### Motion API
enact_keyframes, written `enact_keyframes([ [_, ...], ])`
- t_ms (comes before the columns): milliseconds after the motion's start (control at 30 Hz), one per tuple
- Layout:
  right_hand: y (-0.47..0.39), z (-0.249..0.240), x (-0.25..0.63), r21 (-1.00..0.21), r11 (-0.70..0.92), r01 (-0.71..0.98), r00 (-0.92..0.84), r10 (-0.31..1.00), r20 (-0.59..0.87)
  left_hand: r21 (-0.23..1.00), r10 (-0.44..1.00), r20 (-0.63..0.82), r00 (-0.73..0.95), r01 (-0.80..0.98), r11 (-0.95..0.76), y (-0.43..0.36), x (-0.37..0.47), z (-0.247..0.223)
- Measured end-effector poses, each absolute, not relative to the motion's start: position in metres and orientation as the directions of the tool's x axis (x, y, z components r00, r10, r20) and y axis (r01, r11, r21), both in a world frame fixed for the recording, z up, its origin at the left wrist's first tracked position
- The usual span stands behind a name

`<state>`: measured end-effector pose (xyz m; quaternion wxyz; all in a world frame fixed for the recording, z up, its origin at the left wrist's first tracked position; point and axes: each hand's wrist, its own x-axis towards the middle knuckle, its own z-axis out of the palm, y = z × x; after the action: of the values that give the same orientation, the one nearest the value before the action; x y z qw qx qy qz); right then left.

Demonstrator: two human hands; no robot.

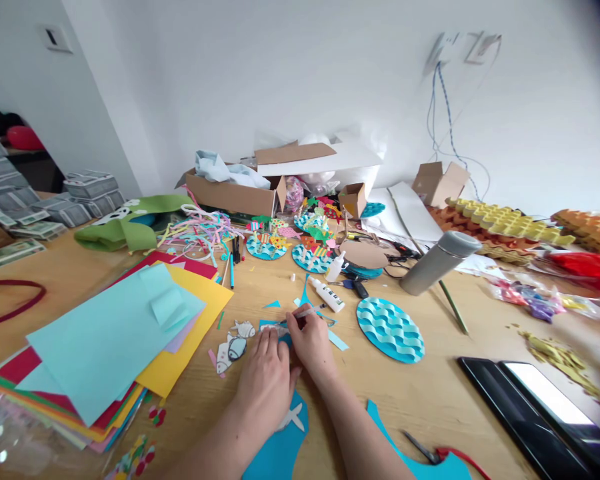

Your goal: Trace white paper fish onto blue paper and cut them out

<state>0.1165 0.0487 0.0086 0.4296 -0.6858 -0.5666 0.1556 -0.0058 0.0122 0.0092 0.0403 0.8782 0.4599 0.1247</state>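
Observation:
My right hand (311, 339) grips a slim pen (306, 312), its tip low over a small piece of blue paper. My left hand (266, 368) lies flat beside it, fingers stretched out and pressing on the blue paper and a white paper cut-out (275, 329). Part of that cut-out is hidden under the fingers. Left of my hands lie white paper fish (237, 348) with drawn outlines. Beneath my wrists a larger blue sheet (280, 450) carries a white fish-shaped piece (293, 418).
A glue bottle (329, 295) and a wavy blue oval (390, 330) lie beyond my right hand. Scissors (433, 453) rest on blue paper at the front. Coloured sheets (105, 340) are stacked left. A grey flask (440, 262) and two phones (535, 413) are right.

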Motion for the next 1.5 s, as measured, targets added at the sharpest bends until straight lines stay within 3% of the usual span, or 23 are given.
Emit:
enact_keyframes([
  [467,0.0454,0.0088,0.1116,-0.694,0.068,0.717,0.224,0.920,0.322,0.209,0.806,0.248,0.537,0.783,-0.586,0.0129,-0.0059,0.0034],
  [1500,0.0484,0.0126,0.1196,-0.757,-0.019,0.653,0.310,0.919,0.244,0.124,0.811,0.234,0.537,0.811,-0.572,0.0145,-0.0068,0.0019],
])
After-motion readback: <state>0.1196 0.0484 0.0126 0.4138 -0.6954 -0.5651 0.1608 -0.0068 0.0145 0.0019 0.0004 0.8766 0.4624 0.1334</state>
